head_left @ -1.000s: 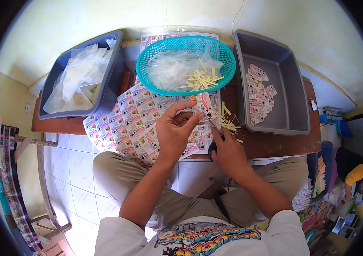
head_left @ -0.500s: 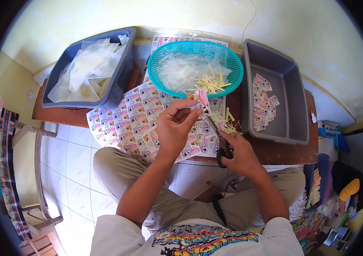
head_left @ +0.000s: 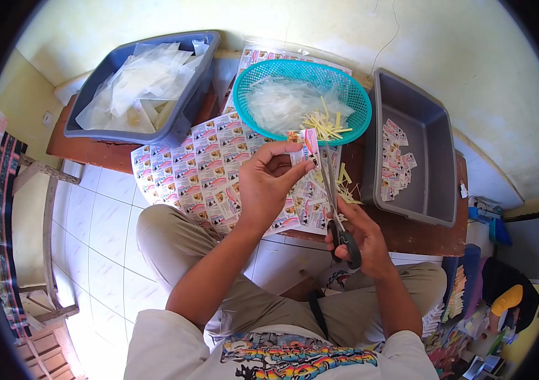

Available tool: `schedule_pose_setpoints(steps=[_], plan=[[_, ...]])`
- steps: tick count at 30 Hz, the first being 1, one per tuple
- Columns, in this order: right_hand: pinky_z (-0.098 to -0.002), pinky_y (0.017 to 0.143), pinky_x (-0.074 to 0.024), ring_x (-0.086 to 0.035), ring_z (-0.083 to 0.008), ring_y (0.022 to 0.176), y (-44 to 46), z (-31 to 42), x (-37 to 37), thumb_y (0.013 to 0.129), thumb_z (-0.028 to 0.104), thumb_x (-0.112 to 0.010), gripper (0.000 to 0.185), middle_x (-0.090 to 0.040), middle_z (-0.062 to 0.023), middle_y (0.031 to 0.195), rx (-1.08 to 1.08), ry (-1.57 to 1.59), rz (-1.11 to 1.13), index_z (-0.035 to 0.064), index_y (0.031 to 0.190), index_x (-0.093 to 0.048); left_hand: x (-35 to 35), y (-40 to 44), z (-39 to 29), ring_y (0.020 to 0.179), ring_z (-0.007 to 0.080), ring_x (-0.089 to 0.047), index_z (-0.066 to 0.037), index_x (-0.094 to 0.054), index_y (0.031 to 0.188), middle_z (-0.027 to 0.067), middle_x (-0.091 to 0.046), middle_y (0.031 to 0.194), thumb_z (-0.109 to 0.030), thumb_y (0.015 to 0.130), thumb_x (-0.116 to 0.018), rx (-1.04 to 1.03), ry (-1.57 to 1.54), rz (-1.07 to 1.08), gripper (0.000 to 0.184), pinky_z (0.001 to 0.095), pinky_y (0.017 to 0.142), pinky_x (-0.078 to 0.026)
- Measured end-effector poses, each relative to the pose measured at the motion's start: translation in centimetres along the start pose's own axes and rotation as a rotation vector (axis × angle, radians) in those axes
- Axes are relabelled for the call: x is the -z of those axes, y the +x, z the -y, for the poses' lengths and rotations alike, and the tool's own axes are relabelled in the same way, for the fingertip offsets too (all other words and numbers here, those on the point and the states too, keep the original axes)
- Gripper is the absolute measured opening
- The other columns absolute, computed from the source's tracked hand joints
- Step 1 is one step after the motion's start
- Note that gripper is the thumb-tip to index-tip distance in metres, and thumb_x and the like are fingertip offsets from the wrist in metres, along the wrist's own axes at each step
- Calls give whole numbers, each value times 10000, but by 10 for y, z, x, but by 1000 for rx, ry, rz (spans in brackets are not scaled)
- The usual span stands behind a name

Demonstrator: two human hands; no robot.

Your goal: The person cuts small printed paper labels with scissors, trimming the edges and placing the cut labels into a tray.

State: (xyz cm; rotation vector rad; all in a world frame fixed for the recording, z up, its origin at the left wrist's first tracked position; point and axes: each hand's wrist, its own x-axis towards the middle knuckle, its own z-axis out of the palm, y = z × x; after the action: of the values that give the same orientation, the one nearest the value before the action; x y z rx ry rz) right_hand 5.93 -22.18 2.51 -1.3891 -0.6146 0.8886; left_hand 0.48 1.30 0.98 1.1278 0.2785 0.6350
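Note:
Between thumb and fingers, my left hand [head_left: 272, 183] pinches a small printed label [head_left: 305, 145] just in front of the turquoise basket [head_left: 365, 120]. My right hand [head_left: 361, 237] is closed around black-handled scissors [head_left: 331, 183], whose blades point up, parted, beside the label's right edge. Under both hands lie printed label sheets [head_left: 199, 158]. Yellow strips [head_left: 326, 123] rest on clear plastic pieces [head_left: 282, 98] in the basket, and more strips lie right of the scissors. Cut labels [head_left: 396, 158] are scattered in the grey tub [head_left: 449, 183] at the right.
A blue-grey tub [head_left: 177, 130] of translucent plastic sheets stands at the left on the low brown table [head_left: 402, 237]. The wall runs behind it. Another person [head_left: 507, 291] is at the far lower right, near stacked items.
The view has shifted. The scissors have drawn away from the label, and their handles and blades show more fully. My left hand keeps its pinch on the label.

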Motion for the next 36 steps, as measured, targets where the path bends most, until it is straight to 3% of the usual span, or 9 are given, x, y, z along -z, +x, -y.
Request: schedule_pose_setpoints(steps=[14,36], plan=[[-331,906,-597,-656,-200,1036,4,5,-9,834,129,-914,968,-508,-113,1429,9,-8,-1,64,1644,-388,-3,-7,12,974,134,-734,19,-705,1150,88,-734,1077,92,857,-832,-8,68,10,327,266,866,-628],[-315,920,-590,-650,-180,1044,5,8,-13,843,86,-900,950,-505,-108,1421,26,-40,-47,58,1642,-386,-8,-10,18,978,137,-735,8,-715,1139,87,-726,1117,64,852,-846,-24,86,27,321,278,873,-631]])
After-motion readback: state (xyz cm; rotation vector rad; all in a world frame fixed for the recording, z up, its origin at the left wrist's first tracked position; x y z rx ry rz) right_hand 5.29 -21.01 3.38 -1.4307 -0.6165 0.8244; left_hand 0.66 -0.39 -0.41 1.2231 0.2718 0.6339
